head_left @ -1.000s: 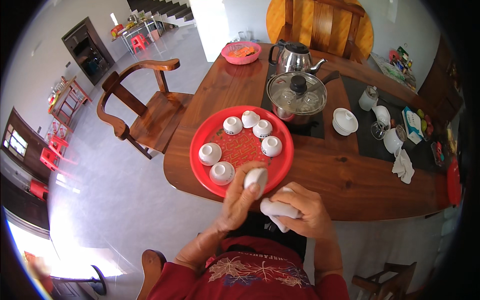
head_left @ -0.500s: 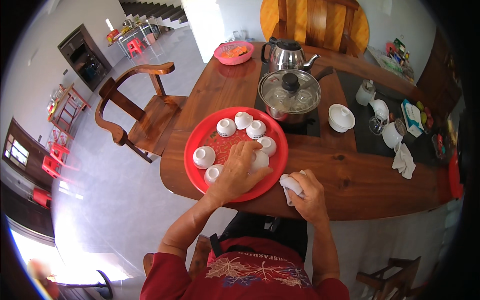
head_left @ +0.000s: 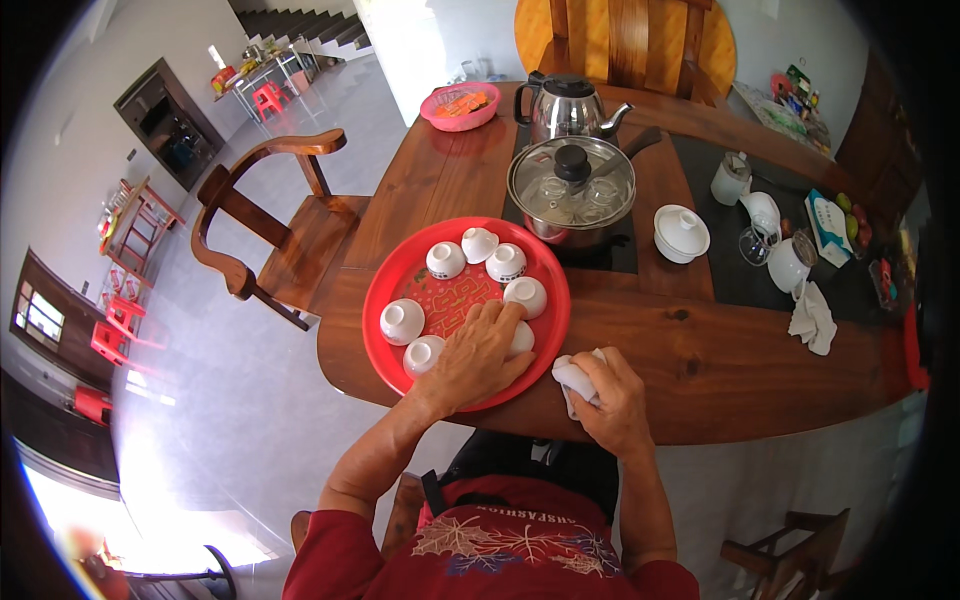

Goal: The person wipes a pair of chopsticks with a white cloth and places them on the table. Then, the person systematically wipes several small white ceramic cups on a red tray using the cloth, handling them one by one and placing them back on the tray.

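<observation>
A round red tray (head_left: 385, 290) with a printed pattern lies on the table in front of me. Several small white cups stand upside down around its inside, such as the cup (head_left: 402, 321) at the left and the cup (head_left: 445, 259) toward the back. My left hand (head_left: 478, 350) reaches over the tray's near right part, thumb and fingers curled about a white cup (head_left: 521, 340) that it partly hides. Just above those fingertips sits another cup (head_left: 525, 296). Beside the tray's right edge, my right hand (head_left: 612, 398) grips a crumpled white cloth (head_left: 578, 380) at the table's front edge.
Behind the tray stand a lidded glass-topped pot (head_left: 572, 205) and a steel kettle (head_left: 565, 108). A pink basket (head_left: 460, 122) is at the far left. To the right are a lidded white bowl (head_left: 682, 235), a white jug (head_left: 788, 265) and a tissue box (head_left: 828, 228). A wooden armchair (head_left: 300, 245) stands left.
The cup at my left hand has shifted slightly nearer me, and the hand has moved down with it. My right hand still holds the cloth. The whole view has shifted a little.
</observation>
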Available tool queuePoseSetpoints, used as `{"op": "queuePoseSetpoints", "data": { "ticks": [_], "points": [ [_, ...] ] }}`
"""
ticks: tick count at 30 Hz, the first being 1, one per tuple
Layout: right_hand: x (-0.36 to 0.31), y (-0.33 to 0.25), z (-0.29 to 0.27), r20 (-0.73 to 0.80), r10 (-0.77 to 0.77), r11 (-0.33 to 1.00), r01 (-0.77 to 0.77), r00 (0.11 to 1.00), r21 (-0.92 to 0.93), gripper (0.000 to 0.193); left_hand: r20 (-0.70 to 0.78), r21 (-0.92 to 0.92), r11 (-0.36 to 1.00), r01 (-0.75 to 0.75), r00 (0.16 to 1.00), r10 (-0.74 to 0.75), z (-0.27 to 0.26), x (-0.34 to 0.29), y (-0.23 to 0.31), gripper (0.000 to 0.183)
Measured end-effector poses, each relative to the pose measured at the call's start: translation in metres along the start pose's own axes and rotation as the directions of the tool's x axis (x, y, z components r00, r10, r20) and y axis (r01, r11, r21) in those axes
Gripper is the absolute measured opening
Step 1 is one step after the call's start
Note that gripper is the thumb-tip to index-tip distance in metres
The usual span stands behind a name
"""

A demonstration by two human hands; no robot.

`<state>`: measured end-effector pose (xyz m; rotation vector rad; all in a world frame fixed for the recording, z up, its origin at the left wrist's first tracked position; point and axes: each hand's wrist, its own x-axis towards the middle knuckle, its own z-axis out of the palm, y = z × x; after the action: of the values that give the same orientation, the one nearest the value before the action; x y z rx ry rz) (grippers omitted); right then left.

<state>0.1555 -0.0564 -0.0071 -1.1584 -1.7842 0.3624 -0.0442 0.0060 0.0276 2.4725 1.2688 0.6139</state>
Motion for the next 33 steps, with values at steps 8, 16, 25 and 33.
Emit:
{"op": "queuePoseSetpoints", "data": {
  "ticks": [8, 16, 25, 33],
  "points": [
    [-0.001, 0.001, 0.0, -0.001, -0.009, 1.0, 0.009, 1.0, -0.012, 0.04, 0.025, -0.14, 0.99, 0.033, 0.999, -0.03, -0.008, -0.001, -0.001, 0.042],
    [-0.004, 0.002, -0.001, 0.024, -0.004, 1.0, 0.005, 1.0, -0.026, 0.045, -0.098, -0.023, 1.0, 0.013, 0.995, -0.015, -0.015, 0.031, -0.005, 0.045],
    [-0.003, 0.003, -0.001, 0.016, -0.01, 0.999, 0.011, 1.0, -0.033, 0.043, 0.131, 0.123, 0.992, 0.027, 0.99, -0.044, 0.003, 0.062, -0.022, 0.043],
    [-0.001, 0.002, -0.002, 0.015, -0.021, 0.998, 0.022, 1.0, -0.051, 0.042, -0.027, 0.121, 0.991, 0.05, 0.999, -0.047, -0.002, 0.059, -0.018, 0.041]
  ]
}}
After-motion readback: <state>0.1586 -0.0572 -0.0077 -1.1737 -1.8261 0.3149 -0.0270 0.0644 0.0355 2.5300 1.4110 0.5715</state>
